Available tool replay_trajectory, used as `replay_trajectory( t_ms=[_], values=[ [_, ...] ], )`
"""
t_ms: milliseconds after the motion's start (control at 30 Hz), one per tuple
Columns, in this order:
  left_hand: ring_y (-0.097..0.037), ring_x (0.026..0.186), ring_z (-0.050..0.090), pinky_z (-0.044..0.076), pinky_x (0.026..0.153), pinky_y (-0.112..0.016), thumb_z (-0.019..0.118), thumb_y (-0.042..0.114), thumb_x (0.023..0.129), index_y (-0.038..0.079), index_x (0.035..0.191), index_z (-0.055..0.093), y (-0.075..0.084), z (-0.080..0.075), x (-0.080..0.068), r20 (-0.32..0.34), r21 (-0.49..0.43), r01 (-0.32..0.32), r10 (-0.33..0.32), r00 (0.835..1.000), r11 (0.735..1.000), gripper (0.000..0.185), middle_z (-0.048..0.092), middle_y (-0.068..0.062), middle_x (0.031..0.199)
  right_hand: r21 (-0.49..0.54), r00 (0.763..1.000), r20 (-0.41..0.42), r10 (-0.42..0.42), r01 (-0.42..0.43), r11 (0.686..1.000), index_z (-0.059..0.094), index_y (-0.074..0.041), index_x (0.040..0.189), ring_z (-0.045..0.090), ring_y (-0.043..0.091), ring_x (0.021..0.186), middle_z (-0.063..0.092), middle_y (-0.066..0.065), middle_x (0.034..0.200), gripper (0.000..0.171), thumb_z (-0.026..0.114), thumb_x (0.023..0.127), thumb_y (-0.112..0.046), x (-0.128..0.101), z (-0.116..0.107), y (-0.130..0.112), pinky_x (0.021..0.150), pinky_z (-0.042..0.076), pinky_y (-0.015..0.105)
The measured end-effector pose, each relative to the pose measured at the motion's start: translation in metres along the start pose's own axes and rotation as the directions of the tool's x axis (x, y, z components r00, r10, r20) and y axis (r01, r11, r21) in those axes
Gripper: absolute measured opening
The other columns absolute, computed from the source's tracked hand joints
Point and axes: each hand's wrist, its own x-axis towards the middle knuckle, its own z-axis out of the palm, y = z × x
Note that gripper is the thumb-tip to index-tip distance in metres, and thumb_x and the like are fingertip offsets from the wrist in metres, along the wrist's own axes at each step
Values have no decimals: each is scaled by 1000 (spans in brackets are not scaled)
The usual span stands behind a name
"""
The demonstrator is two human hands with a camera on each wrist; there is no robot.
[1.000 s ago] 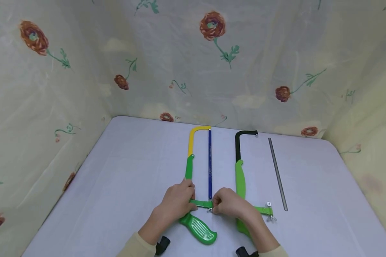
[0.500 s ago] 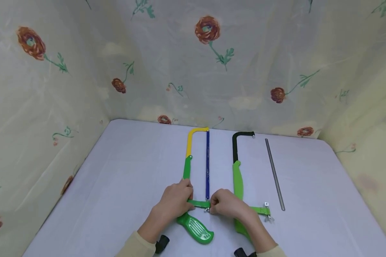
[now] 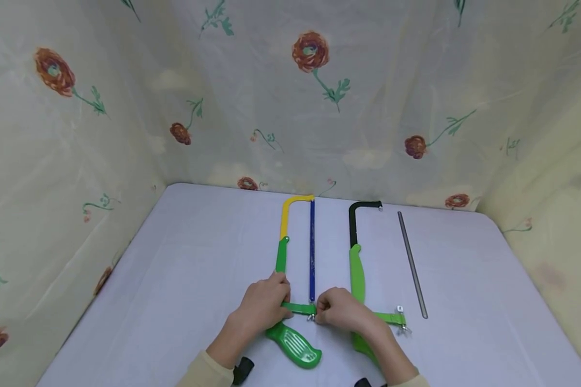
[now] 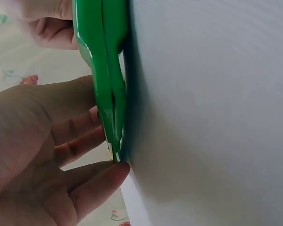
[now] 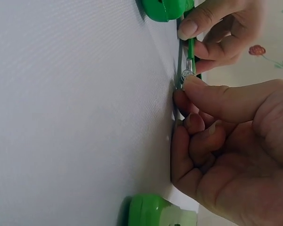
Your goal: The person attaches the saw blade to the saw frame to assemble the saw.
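Observation:
A green and yellow hacksaw (image 3: 297,346) lies on the table, its handle toward me and a blue blade (image 3: 312,250) along its right side. My left hand (image 3: 263,302) holds the green frame just above the handle; the left wrist view shows thumb and fingers on either side of it. My right hand (image 3: 342,310) is at the near end of the blade. There, thumb and forefinger pinch a small metal wing nut (image 5: 187,74), partly hidden by the fingertips. The blade's far end meets the yellow arm of the frame.
Under my right forearm lies a second hacksaw frame (image 3: 357,271), light green and black, with no blade fitted and its own wing nut (image 3: 404,329). A loose grey blade (image 3: 413,263) lies right of it. Floral cloth (image 3: 368,107) surrounds the white table (image 3: 198,242).
The head view has tilted slightly, so the scene sits a little lower and to the left. Both hands keep their places on the hacksaw.

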Motion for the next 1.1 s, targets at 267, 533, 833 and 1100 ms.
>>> replay_trajectory(
  t_ms=[267,533,833,1100],
  values=[
    [-8,66,46,36,53,-19,84,32,79,20,77,60,-1,2,-1,11,20,-6,6,1000,1000,27,54,5,97,14,999,-2,-45,45,999,66,-7,71,51,14,65,61,0,67,13,75,81,-8,-3,1,2,60,41,25],
    [-8,68,46,38,55,-19,83,31,81,19,79,60,-2,2,-2,17,-2,-13,13,1000,1000,26,53,5,96,4,997,-17,-72,72,997,66,-9,72,51,14,65,60,-1,67,12,74,81,-8,-2,3,4,59,41,24],
    [-8,70,45,37,56,-20,83,34,80,20,78,59,-2,1,-1,2,25,-42,42,999,999,28,53,6,93,28,991,-34,-130,131,991,70,-8,80,54,15,68,63,0,72,5,71,84,-8,-5,-3,10,60,44,24],
    [-16,101,63,47,64,-26,82,41,80,23,82,65,1,3,1,-7,41,-15,16,1000,999,25,60,7,103,42,988,-38,-148,150,988,70,-9,82,53,14,67,62,0,72,5,70,86,-10,-10,-6,9,59,44,23]
  ],
)
